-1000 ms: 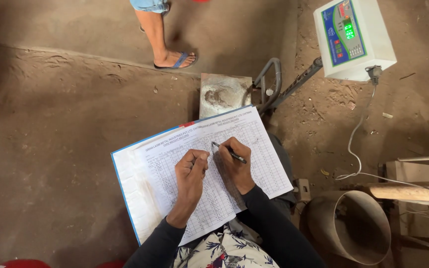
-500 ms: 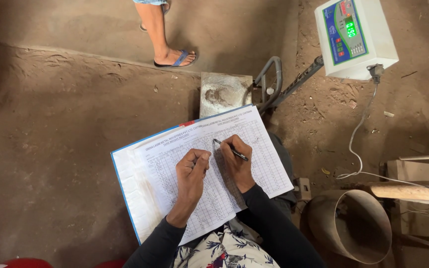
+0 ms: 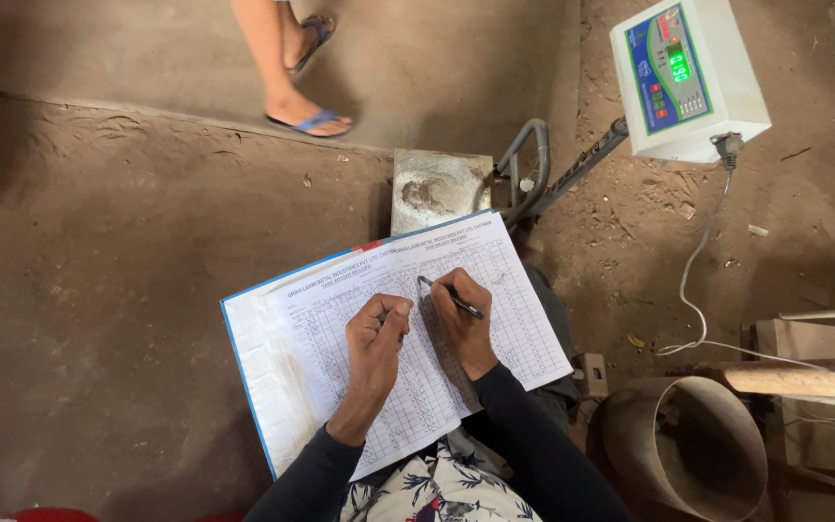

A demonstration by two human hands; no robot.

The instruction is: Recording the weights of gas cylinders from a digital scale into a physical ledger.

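Observation:
A white record sheet ruled into a table (image 3: 504,290) lies on a blue-edged clipboard folder (image 3: 253,367) across my lap. My right hand (image 3: 464,324) grips a dark pen (image 3: 451,299) with its tip on the sheet near the upper middle. My left hand (image 3: 376,336) rests on the paper just left of it, fingers curled into a loose fist, holding the sheet down. Both arms wear dark long sleeves.
A platform scale's steel plate (image 3: 440,188) sits on the dirt floor beyond the sheet, its white display box (image 3: 688,77) with green digits at upper right, a cable (image 3: 693,280) trailing down. A metal pipe section (image 3: 688,445) stands at my right. Another person's sandalled feet (image 3: 309,118) stand ahead.
The other person's feet have stepped: a second foot now shows behind the first. My hands stay on the sheet, the pen barely shifted.

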